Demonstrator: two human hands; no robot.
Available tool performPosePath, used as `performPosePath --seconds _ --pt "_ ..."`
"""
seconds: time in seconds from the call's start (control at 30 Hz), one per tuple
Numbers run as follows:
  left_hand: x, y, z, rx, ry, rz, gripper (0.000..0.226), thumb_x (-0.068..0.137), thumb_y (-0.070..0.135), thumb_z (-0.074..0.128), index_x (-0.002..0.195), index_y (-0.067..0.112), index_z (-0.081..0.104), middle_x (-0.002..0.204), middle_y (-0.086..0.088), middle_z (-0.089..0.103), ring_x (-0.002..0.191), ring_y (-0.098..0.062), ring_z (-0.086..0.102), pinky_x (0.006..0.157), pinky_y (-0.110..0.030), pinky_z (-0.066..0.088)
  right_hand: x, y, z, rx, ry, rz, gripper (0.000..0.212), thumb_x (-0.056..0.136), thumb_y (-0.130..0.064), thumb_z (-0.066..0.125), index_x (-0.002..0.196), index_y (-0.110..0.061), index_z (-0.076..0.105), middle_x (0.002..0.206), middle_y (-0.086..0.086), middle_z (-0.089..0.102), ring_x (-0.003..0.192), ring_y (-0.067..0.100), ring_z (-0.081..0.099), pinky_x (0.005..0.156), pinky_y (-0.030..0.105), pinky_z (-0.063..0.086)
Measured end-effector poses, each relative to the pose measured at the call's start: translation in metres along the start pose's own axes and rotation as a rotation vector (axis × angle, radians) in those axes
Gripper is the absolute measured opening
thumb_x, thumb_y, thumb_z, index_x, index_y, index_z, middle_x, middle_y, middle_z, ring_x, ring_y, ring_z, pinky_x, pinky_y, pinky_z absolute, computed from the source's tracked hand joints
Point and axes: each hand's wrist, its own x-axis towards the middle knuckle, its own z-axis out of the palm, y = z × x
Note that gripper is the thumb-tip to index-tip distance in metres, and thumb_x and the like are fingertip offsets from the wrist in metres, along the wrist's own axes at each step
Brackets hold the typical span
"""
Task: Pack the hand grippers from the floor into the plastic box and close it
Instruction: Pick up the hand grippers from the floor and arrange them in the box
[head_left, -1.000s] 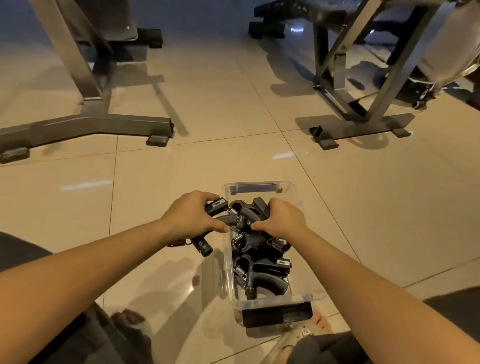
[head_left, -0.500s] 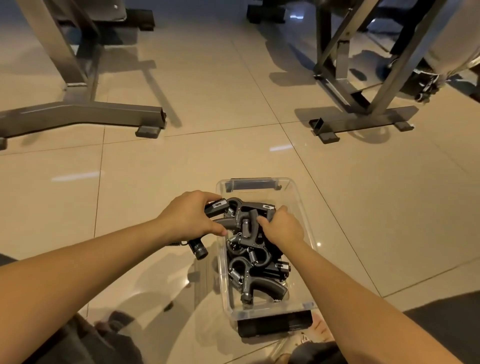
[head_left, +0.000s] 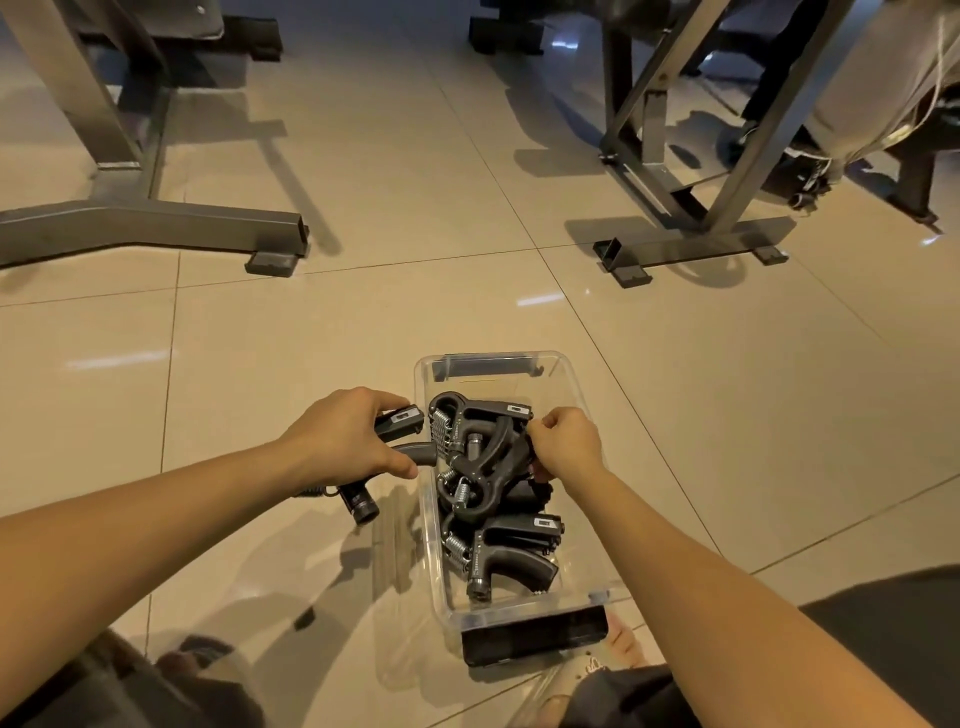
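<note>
Sliding rightward since a second ago, my right hand (head_left: 563, 441) now curls round a handle (head_left: 511, 441) on the right of the tangled heap (head_left: 478, 441); my left hand (head_left: 345, 441) clutches one more hand gripper (head_left: 400, 423) at the left wall. Risk, as I judge it: hooked springs snagging, a proud heap keeping things from closing. Inside the plastic box (head_left: 574, 395), packed grippers (head_left: 501, 551) lie flat at the near end, the heap farther in.

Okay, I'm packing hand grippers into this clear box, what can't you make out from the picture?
Head view:
- Count of hand grippers in the plastic box: they are tangled and partly under the right hand.
- Middle of the held gripper: covered by the left hand.
- Gripper labels: too small to read.
- Tops of the gym frames: cut off by the top edge.
</note>
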Motion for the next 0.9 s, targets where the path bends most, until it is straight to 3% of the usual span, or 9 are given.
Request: performPosePath --seconds 0.07,0.2,0.27,0.33,0.5,0.63,0.9 --pt "0.000 0.005 -0.001 -0.011 0.009 0.017 0.087 0.062 0.050 0.091 0.139 0.027 0.058 0.122 0.006 0.069 0.103 -0.016 0.062 0.087 -0.029 0.049 -0.008 0.003 0.002 0.075 -0.011 0.066 0.015 0.091 -0.024 0.057 0.083 -0.011 0.057 0.070 0.013 0.072 0.046 0.028 0.069 0.061 0.045 0.063" --pt "-0.001 0.011 -0.001 -0.009 0.009 0.037 0.085 0.062 0.049 0.091 0.138 0.027 0.059 0.120 0.006 0.070 0.102 -0.016 0.062 0.089 -0.030 0.050 -0.017 0.014 0.004 0.123 -0.087 0.105 0.009 0.094 -0.015 0.054 0.096 -0.009 0.059 0.076 0.016 0.071 0.056 0.032 0.071 0.057 0.050 0.062" --pt "-0.001 0.011 0.001 0.002 0.005 0.043 0.088 0.061 0.051 0.091 0.140 0.028 0.058 0.123 0.006 0.069 0.106 -0.017 0.062 0.089 -0.030 0.049 -0.021 0.017 0.001 -0.062 -0.088 -0.021 0.018 0.095 -0.017 0.053 0.110 -0.013 0.062 0.092 0.013 0.072 0.072 0.032 0.071 0.063 0.041 0.061" --pt "-0.002 0.010 0.001 0.011 0.003 0.049 0.090 0.061 0.052 0.090 0.141 0.027 0.057 0.126 0.006 0.068 0.109 -0.017 0.063 0.089 -0.030 0.049 -0.026 0.018 -0.001 -0.332 -0.046 -0.219 0.036 0.094 -0.019 0.053 0.129 -0.015 0.059 0.115 0.010 0.065 0.093 0.031 0.066 0.071 0.032 0.051" --pt "-0.005 0.010 0.000 0.010 0.004 0.058 0.087 0.061 0.052 0.090 0.139 0.028 0.058 0.122 0.007 0.069 0.106 -0.017 0.063 0.089 -0.031 0.050 -0.030 0.019 0.002 -0.804 -0.114 -0.633 0.056 0.084 -0.017 0.065 0.139 -0.020 0.054 0.137 0.006 0.048 0.124 0.029 0.047 0.097 0.041 0.047" --pt "-0.007 0.008 0.000 0.009 0.006 0.062 0.085 0.062 0.051 0.090 0.138 0.028 0.059 0.122 0.007 0.069 0.105 -0.016 0.062 0.087 -0.030 0.049 -0.031 0.025 -0.002 -0.924 -0.084 -0.741 0.043 0.087 -0.024 0.070 0.128 -0.020 0.059 0.126 0.003 0.055 0.117 0.028 0.050 0.093 0.039 0.045" --pt "-0.009 0.007 -0.001 -0.015 0.015 0.057 0.088 0.062 0.050 0.091 0.140 0.027 0.057 0.122 0.007 0.069 0.099 -0.014 0.059 0.085 -0.029 0.047 -0.040 0.045 -0.013 -0.747 -0.101 -0.797 0.033 0.090 -0.023 0.071 0.120 -0.016 0.058 0.117 0.009 0.055 0.106 0.027 0.054 0.083 0.038 0.051"
